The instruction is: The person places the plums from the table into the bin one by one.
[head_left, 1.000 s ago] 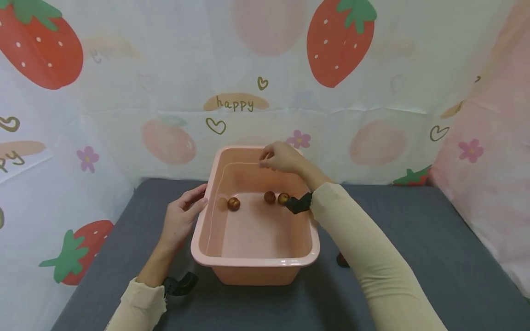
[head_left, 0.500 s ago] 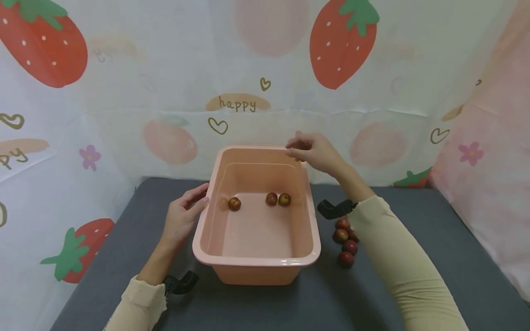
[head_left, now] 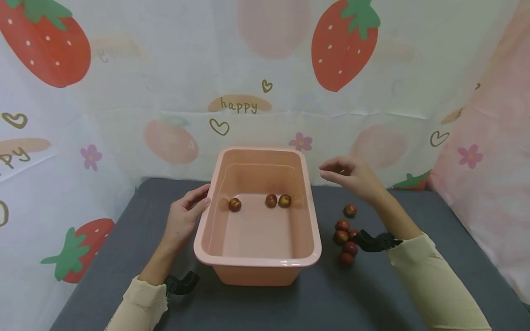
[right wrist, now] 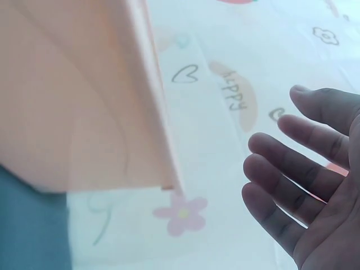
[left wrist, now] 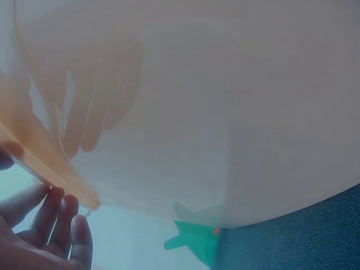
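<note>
A pink plastic basin (head_left: 258, 263) stands in the middle of the head view. My left hand (head_left: 185, 219) grips its left rim, fingertips right at the edge in the left wrist view. Inside, one reddish-brown jujube (head_left: 234, 205) lies by the left wall, and two more jujubes (head_left: 271, 201) sit together at the back right. To the right of the basin, my right hand (head_left: 352, 177) hovers with relaxed, slightly bent fingers and nothing in them. Below it, several red-brown jujubes (head_left: 341, 237) lie on the cloth, one partly covered by the wrist camera mount.
A dark grey cloth (head_left: 248, 308) covers the table. Behind it and along both sides hangs a white and pink curtain (head_left: 178, 69) printed with strawberries, hearts and flowers. Black camera mounts (head_left: 374, 241) jut from both wrists.
My right hand has moved from over the basin's far end out to the right, past the rim, uncovering the jujubes on the cloth. The left hand stays at the rim.
</note>
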### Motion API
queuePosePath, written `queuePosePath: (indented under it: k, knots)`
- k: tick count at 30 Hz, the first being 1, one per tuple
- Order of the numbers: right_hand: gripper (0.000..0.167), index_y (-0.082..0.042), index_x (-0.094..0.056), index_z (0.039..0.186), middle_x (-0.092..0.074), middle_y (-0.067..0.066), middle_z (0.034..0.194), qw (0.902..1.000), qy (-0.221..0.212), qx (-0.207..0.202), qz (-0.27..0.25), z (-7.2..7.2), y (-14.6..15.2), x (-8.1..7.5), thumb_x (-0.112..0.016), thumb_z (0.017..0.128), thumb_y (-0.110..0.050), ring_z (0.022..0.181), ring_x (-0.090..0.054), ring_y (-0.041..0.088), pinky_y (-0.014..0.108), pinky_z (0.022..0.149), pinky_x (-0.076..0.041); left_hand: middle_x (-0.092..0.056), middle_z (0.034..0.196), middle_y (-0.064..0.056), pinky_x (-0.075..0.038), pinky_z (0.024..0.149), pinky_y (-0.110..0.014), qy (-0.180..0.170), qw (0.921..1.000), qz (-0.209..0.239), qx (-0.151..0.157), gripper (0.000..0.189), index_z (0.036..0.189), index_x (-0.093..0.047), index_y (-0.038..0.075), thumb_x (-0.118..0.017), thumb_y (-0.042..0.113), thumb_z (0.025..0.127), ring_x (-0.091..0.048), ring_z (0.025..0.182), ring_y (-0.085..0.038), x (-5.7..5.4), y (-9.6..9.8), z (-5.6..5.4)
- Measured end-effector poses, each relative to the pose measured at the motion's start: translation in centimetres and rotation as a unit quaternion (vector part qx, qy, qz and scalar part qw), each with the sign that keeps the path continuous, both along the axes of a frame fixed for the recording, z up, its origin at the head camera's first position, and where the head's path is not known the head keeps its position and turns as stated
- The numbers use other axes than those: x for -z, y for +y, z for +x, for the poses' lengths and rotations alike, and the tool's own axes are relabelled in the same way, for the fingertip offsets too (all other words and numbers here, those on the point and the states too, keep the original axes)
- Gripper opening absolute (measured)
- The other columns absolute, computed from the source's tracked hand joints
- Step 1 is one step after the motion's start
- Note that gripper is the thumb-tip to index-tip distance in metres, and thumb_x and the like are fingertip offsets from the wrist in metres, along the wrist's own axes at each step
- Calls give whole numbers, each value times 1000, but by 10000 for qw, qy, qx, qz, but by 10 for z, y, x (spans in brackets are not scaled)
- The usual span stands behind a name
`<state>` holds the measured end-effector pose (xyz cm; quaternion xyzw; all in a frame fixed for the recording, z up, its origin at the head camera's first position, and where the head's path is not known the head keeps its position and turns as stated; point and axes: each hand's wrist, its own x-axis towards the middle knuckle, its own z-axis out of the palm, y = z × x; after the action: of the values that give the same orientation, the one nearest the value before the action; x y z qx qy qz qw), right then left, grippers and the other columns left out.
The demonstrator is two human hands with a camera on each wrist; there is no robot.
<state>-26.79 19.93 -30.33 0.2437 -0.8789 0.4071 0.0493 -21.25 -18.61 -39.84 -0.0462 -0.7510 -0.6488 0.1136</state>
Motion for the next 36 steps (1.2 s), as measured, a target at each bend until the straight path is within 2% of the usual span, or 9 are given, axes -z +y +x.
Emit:
queuePosePath:
  k: [4,10,16,20,32,36]
  knots:
    - [24,-3,-70,110,-71,15,108,9998,-9,157,85,14,15,10,-66,93,-20,85,-61,-3,15,76,-51,-56,135,-23,-50,86,-8,-4,10000,20,-12,43,137,-54,0,-60,12,96,-58,103,11,0,0,0]
    - [20,-5,-71,109,-73,11,102,9993,283,143,199,33,33,30,-67,92,-14,83,-62,-2,16,75,-52,-56,135,-22,-50,85,-8,-48,10000,2,-57,43,137,-54,0,-61,11,96,-58,102,11,0,0,-1]
    - [20,-11,-71,110,-73,5,102,9972,283,380,571,49,45,59,-68,92,-20,86,-66,9,24,77,-55,-57,136,-21,-49,86,-8,-81,9999,-30,-51,43,137,-54,1,-60,13,96,-58,102,11,0,0,0]
    - [19,-10,-71,108,-73,5,103,9968,294,331,667,54,50,75,-69,91,-17,85,-65,10,27,75,-55,-57,136,-20,-49,86,-8,-92,9999,-45,-86,43,137,-55,2,-61,13,96,-58,102,10,0,0,0]
    - [23,-6,-72,106,-74,6,100,9963,-220,360,755,68,60,111,-72,88,-20,80,-63,3,24,67,-54,-57,136,-21,-50,86,-8,-60,10000,17,-76,43,137,-54,0,-60,12,96,-58,102,10,1,1,0]
    - [21,-6,-72,103,-73,3,93,9953,-258,400,839,71,60,121,-73,87,-19,76,-61,-1,23,65,-53,-57,136,-21,-49,86,-8,-79,9999,32,-97,43,137,-54,1,-61,12,96,-58,102,10,1,1,-1]
